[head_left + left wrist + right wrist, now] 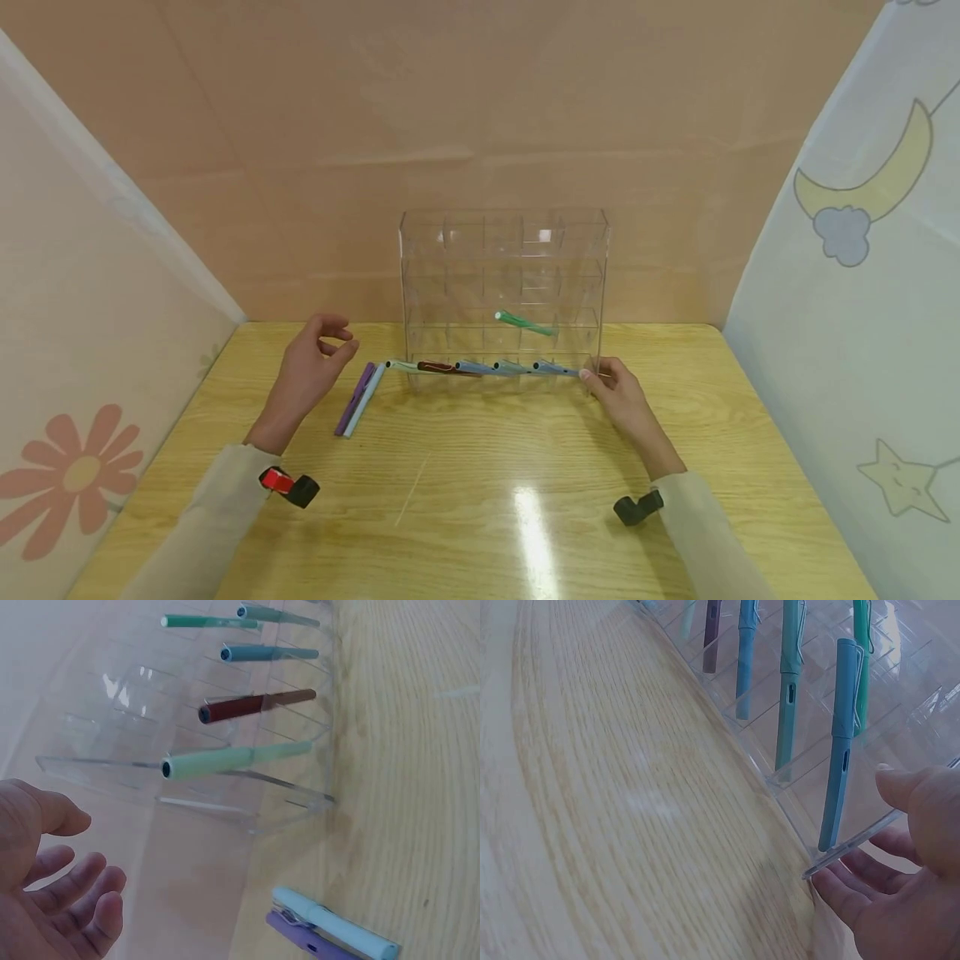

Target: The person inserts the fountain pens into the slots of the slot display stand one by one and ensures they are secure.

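A clear acrylic rack (503, 265) with several compartments stands at the back of the table. Along its lowest row lie a pale green pen (236, 760), a dark red pen (255, 706), a blue pen (744, 664), a teal pen (788, 690) and another blue pen (839, 742). One row higher sits a green pen (527, 323). My right hand (619, 395) grips the rack's right side wall, thumb inside and fingers outside. My left hand (309, 367) hovers left of the rack, fingers loosely bent, holding nothing. Beneath it, a purple pen (354, 399) and a light blue pen (364, 400) lie side by side.
The wooden table (465, 492) extends in front of the rack. Behind it hangs a tan backdrop (480, 108). Patterned cloth walls (847, 333) border the table at left and right. Each wrist wears a black camera mount (638, 507).
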Demonstrator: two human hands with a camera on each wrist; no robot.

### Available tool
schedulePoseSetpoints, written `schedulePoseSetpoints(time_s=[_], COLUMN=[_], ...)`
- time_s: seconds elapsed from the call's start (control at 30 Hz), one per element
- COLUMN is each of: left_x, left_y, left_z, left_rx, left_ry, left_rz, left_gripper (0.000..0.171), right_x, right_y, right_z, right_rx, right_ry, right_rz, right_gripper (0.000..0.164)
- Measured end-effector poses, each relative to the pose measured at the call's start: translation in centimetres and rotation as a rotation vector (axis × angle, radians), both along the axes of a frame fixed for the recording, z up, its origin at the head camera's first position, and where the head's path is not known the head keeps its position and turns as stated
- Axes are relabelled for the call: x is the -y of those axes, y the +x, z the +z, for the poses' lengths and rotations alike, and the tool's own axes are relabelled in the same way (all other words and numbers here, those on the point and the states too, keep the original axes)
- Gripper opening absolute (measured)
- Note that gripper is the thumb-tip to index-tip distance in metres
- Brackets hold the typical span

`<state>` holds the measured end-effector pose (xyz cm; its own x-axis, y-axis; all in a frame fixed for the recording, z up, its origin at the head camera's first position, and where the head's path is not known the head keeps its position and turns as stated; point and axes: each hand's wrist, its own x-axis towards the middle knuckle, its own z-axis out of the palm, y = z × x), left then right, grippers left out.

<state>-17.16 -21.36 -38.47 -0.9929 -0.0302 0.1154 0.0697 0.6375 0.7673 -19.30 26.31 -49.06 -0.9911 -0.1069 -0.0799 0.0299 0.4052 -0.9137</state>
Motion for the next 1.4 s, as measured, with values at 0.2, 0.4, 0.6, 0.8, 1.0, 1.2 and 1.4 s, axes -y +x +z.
schedulePoseSetpoints(time_s=[0.2, 0.4, 0.6, 0.8, 1.0, 1.2, 1.4], left_x=[0.8, 1.7, 2.1, 2.2, 2.2, 2.2, 2.2], left_y=[-0.7, -1.8, -2.4, -2.8, -3.4, -3.9, -4.0], left_z=[-1.7, -4.1, -5.8, -6.8, -7.9, -8.7, -9.2], left_rx=[0.050, 0.124, 0.181, 0.247, 0.277, 0.304, 0.317], left_ry=[0.000, 0.027, 0.005, 0.002, -0.053, -0.097, -0.119], left_rz=[0.033, 0.042, 0.055, 0.061, 0.045, 0.033, 0.038], left_gripper=[0.045, 0.044, 0.045, 0.050, 0.046, 0.046, 0.045], right_x=[-0.2, -0.3, -0.2, -0.2, -0.2, -0.1, 0.0], right_y=[0.0, 0.0, 0.1, 0.1, 0.1, 0.0, -0.1], right_z=[-0.2, -0.1, -0.2, 0.0, 0.1, 0.1, 0.1], right_rx=[-0.011, -0.010, 0.000, 0.002, 0.008, 0.011, 0.009], right_ry=[0.011, 0.016, 0.016, 0.014, 0.016, 0.007, -0.002], right_rz=[0.005, 0.007, 0.006, 0.003, -0.001, 0.000, -0.003], right_gripper=[0.063, 0.066, 0.066, 0.067, 0.065, 0.065, 0.065])
